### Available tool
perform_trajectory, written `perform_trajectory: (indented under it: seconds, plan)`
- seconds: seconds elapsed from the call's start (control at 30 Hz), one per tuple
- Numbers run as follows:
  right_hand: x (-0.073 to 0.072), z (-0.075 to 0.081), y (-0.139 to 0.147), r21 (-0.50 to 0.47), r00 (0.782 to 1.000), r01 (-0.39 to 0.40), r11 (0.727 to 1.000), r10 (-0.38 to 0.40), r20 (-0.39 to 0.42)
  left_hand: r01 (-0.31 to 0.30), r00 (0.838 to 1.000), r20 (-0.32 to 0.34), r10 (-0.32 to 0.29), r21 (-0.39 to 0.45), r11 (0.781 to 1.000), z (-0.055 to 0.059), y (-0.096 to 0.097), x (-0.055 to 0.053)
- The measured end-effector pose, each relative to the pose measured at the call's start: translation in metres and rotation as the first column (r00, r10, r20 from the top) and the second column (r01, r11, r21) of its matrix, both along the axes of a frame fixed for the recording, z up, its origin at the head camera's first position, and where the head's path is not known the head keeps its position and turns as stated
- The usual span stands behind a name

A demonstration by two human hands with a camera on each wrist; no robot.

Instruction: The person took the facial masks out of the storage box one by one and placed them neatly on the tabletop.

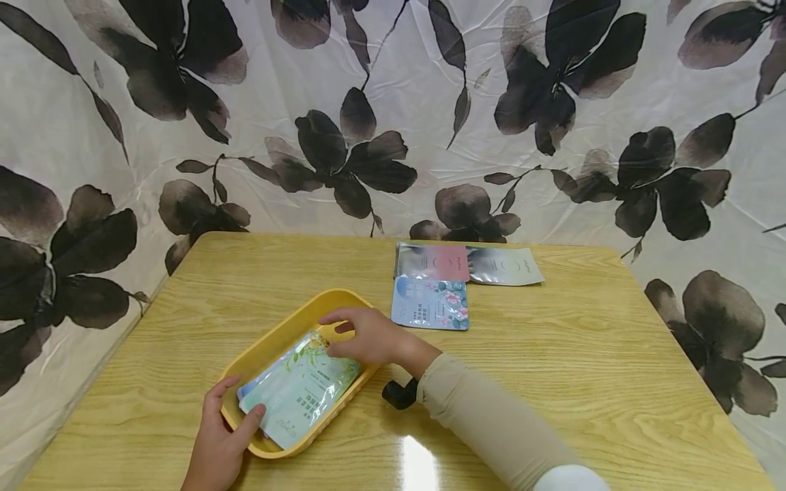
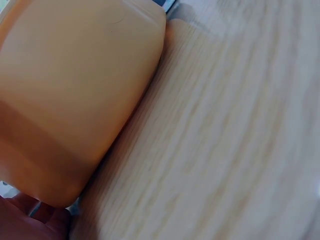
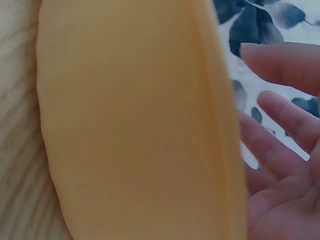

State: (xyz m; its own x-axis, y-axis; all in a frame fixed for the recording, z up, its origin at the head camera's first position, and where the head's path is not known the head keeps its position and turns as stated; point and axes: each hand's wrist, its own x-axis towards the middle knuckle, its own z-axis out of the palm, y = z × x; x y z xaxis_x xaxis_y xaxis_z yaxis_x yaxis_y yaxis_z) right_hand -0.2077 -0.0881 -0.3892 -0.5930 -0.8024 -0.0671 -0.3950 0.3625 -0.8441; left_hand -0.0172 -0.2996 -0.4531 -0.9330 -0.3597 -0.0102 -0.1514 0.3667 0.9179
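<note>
A yellow plastic basket (image 1: 288, 332) stands at a slant on the table, with sheet mask packets lying in it. The top packet (image 1: 313, 389) is pale green with a leaf print; a blue edge shows beneath. My left hand (image 1: 217, 436) grips the basket's near left end, thumb over the rim; in the left wrist view its fingers (image 2: 42, 220) are at the basket's corner. Over the basket's far right part is my right hand (image 1: 371, 337), its fingers spread and relaxed above the green packet. The right wrist view shows these fingers (image 3: 285, 120) beyond the basket wall (image 3: 130, 120), holding nothing.
Behind the basket to the right lie a blue floral packet (image 1: 430, 303), a pink and silver packet (image 1: 436, 261) and a pale silver packet (image 1: 506, 266). A small black object (image 1: 399, 394) shows beneath my right wrist. A floral cloth (image 1: 393, 88) hangs behind the wooden table (image 1: 552, 354).
</note>
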Motion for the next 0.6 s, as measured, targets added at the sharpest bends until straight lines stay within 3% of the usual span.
perform_trajectory:
  seconds: [0.37,0.6]
  plan:
    - [0.005,-0.003,-0.010,0.162,0.999,-0.038,0.986,0.036,0.014,0.009,1.000,-0.009,-0.008,0.029,1.000,-0.002,0.000,0.000]
    - [0.006,-0.005,-0.017,0.315,0.990,-0.043,0.948,0.083,-0.117,0.006,1.000,-0.014,-0.006,0.032,0.999,-0.002,0.000,-0.001]
